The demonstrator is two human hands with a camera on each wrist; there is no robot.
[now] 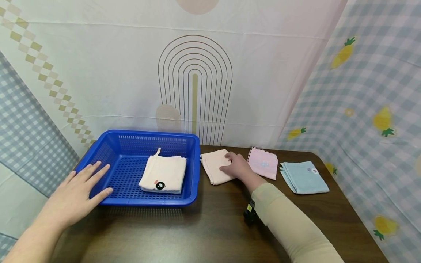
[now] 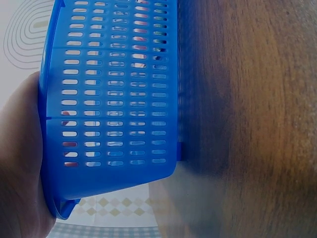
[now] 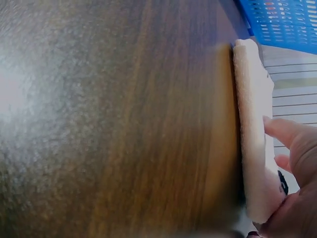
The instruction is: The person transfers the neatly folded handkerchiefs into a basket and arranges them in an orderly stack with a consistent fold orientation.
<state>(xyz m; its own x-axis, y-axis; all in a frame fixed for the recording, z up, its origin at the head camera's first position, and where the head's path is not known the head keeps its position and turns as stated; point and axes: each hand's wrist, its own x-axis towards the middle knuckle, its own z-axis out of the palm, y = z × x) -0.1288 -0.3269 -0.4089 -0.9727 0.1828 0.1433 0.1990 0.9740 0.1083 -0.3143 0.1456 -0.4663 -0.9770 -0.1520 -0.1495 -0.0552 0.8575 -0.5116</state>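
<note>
Touching a folded pale-peach cloth (image 1: 213, 168) with the right hand (image 1: 239, 167), left hand (image 1: 77, 191) spread at a blue perforated plastic basket (image 1: 148, 202).

A round badge (image 1: 314, 171), too small to read, marks the folded light-blue cloth (image 1: 302, 180) farthest right of the right hand; a black round patch (image 1: 160, 185) marks the folded cream cloth (image 1: 166, 170) in the basket, between the hands. The pale-peach cloth lies under the right hand on the dark wood-grain counter (image 1: 148, 233), its long axis running away from the person, far end leaning left. The right hand's fingers are bent, thumb and forefinger apart; whether they pinch the cloth cannot be told. The left hand, fingers wide, touches the basket's rim.
</note>
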